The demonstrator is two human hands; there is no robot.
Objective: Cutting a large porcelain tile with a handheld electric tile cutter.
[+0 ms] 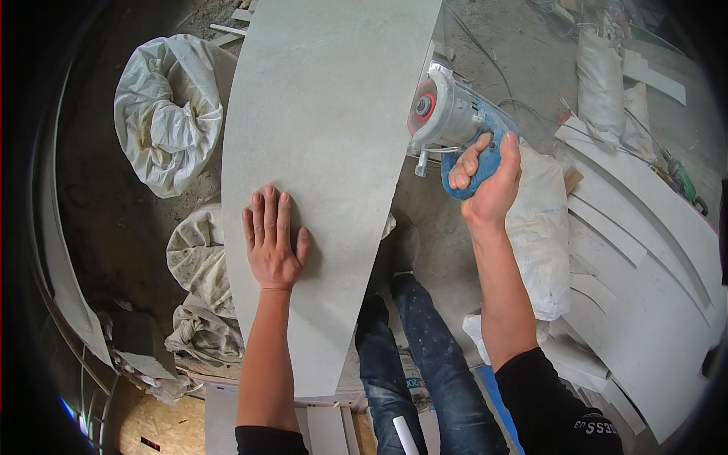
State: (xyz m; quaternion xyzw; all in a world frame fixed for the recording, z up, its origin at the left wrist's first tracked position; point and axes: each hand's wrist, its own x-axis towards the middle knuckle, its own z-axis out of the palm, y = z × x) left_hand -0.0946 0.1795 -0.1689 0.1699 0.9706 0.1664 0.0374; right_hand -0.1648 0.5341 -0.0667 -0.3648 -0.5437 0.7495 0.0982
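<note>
A long pale grey tile slab (326,114) stretches away in front of me. My left hand (274,241) lies flat on its near part, fingers stretched forward and the thumb out to the side. On the slab's right edge sits a blue and silver handheld tile saw (462,114), its round disc with a red ring facing the slab. My right hand (489,173) is wrapped round the saw's blue loop handle. Whether the disc is turning I cannot tell.
White woven sacks (171,114) stand left of the slab, with dirtier sacks (201,254) nearer. Cut slab pieces (644,235) lie stacked at the right beside a white bag (538,235). A power cord (485,49) runs over the dusty floor. A green power tool (682,182) lies far right.
</note>
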